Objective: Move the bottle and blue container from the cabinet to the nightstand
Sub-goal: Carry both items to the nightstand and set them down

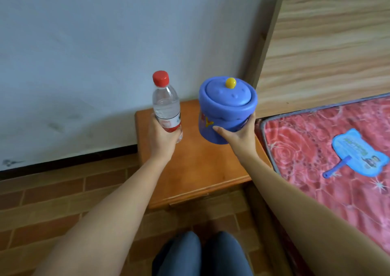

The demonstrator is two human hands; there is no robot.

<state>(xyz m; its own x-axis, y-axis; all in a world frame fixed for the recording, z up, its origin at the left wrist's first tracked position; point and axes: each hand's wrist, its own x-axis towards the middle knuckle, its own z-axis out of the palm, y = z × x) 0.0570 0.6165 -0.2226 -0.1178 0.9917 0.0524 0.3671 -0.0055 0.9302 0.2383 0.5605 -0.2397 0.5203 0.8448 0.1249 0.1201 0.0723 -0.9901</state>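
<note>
My left hand (160, 137) grips the lower part of a clear water bottle (165, 100) with a red cap and a red-and-white label. The bottle is upright, held above the left side of the orange wooden nightstand (196, 166). My right hand (239, 135) holds a blue container (225, 107) from below and the side. It has a blue lid with a yellow knob and is tilted slightly toward me. It hangs above the right side of the nightstand. Neither object touches the nightstand top.
A white wall stands behind the nightstand. To the right lie a wooden headboard (329, 39) and a bed with a red patterned mattress (329, 149), on which rests a blue hand fan (358, 155). The floor (52, 202) is brown brick-patterned tile. My knees show at the bottom.
</note>
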